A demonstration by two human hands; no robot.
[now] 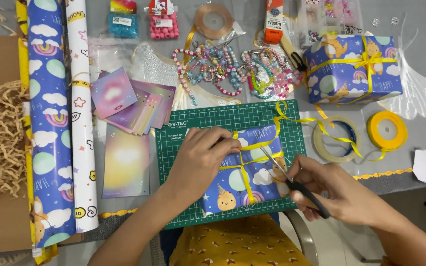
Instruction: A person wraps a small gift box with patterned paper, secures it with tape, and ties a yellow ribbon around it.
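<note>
Grey tabletop [420, 133] crowded with craft supplies, with a green cutting mat [173, 162] at its near edge serving as the landmark; on the mat lies a small gift box [252, 182] wrapped in blue paper with moons and rainbows, crossed by yellow ribbon [242, 170]; the left hand [200, 160] rests on the box's left end, fingers curled and pressing down on the paper and ribbon; the right hand [321, 189] is closed around the black handles of a pair of scissors [292, 180], whose blades point up-left over the box, close to the ribbon; whether they touch it cannot be told. Right of the mat sit a roll of clear tape [334, 140] and a yellow ribbon spool [387, 129]; beyond the mat's far right corner stands a second wrapped box [353, 69] with a yellow bow; beyond its far edge lie beaded strings [232, 71]; left of the mat lie pastel paper squares [131, 101] and two rolls of wrapping paper [50, 123].
</note>
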